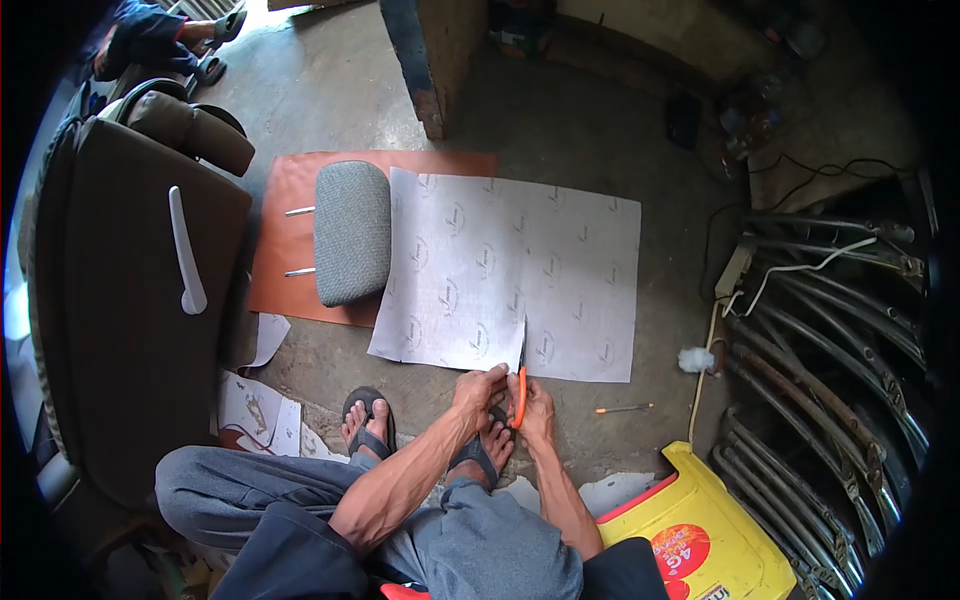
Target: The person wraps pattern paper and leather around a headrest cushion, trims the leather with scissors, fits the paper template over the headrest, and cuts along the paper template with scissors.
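A white sheet printed with small logos [450, 270] lies on the floor, with a cut running up from its lower edge. Scissors with orange handles [520, 395] have their blades in that cut. My right hand [538, 408] is closed round the scissors' handles. Just left of the cut, my left hand [480, 388] pinches the lower edge of the sheet. A grey fabric headrest [353, 233] with two metal posts rests against the sheet's left side, on a reddish-orange sheet [285, 230] that is partly under the white one.
A dark seat part [140, 300] stands at left, paper scraps [260, 410] below it. A pen-like tool [625, 408] lies right of my hands. Metal frames [820, 350] and a yellow stool-like object [690, 530] are at right. Another person's feet [215, 50] show top left.
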Demonstrator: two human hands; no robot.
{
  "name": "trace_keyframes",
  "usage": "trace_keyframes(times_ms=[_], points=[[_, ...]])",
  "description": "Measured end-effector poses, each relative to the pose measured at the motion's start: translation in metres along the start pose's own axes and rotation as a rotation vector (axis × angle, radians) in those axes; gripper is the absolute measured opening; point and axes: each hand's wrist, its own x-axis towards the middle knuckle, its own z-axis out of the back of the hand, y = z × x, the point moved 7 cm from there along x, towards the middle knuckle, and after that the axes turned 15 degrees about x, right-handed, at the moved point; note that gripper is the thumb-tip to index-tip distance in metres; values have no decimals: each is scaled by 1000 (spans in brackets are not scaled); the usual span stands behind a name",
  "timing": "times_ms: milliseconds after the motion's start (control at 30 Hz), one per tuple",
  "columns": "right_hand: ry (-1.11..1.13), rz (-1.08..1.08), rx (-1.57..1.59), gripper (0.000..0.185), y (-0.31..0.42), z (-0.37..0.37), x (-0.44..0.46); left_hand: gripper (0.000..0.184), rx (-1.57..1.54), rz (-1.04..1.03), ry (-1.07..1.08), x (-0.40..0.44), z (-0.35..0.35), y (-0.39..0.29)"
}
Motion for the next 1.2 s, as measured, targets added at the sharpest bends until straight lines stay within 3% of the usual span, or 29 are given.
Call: trace_keyframes(times_ms=[200, 267, 533, 667, 867, 933, 1200], points=[[-11, -15, 102, 50, 14, -1, 15, 41, 25, 14, 13, -5, 1, 3], [-21, 0, 2, 52, 13, 0, 20, 42, 18, 2, 12, -9, 0, -3], [-21, -18, 79, 52, 46, -12, 26, 39, 57, 58, -33, -10, 3, 2], [-16, 46, -63, 57, 52, -15, 33, 39, 27, 48, -45, -9, 4, 1], [6, 30, 39, 59, 71, -22, 43, 39, 57, 34, -38, -9, 6, 4], [-15, 66, -45, 58, 69, -21, 45, 60, 76, 40, 9, 1, 5, 11], [28, 40, 43, 59, 81, -24, 67, 54, 39, -17, 43, -6, 3, 7]])
